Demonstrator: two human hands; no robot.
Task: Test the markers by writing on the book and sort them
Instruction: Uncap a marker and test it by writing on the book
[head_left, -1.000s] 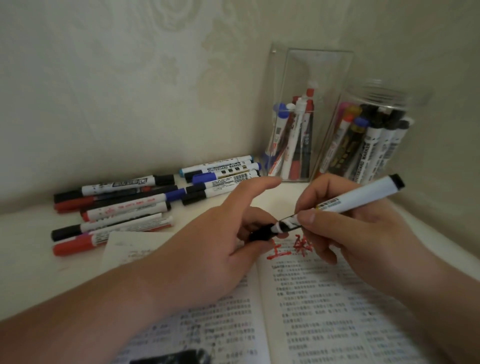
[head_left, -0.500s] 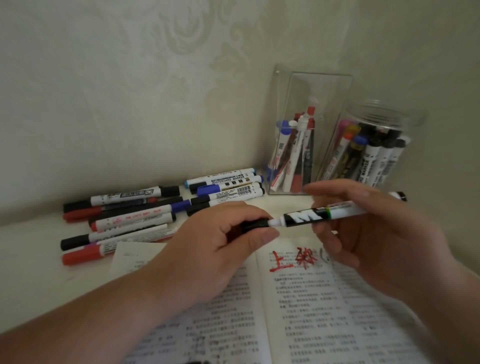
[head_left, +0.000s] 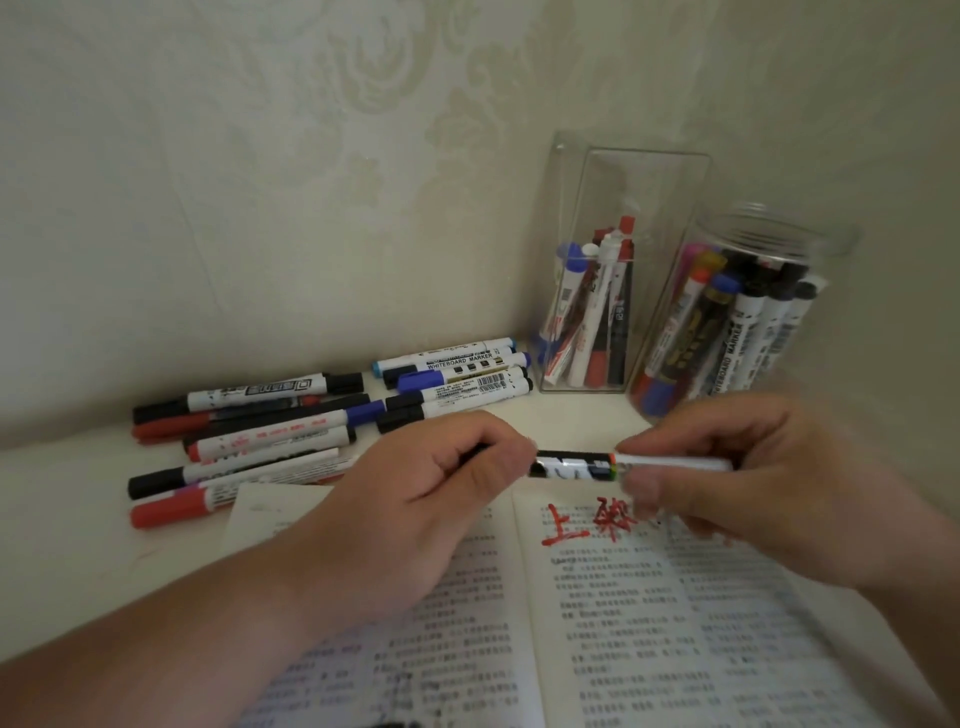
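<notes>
A corner is formed by two walls (head_left: 270, 171) covered in pale cream wallpaper embossed with a floral pattern; a white table (head_left: 57, 525) is set against them, softly lit

Black-and-white marker (head_left: 576, 464) over book (head_left: 649, 597) bearing red writing (head_left: 589, 519)

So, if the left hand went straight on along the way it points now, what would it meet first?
Most likely the right hand, which holds the other end of the same marker close ahead. Behind it stands the round jar, though depth is unclear.
</notes>
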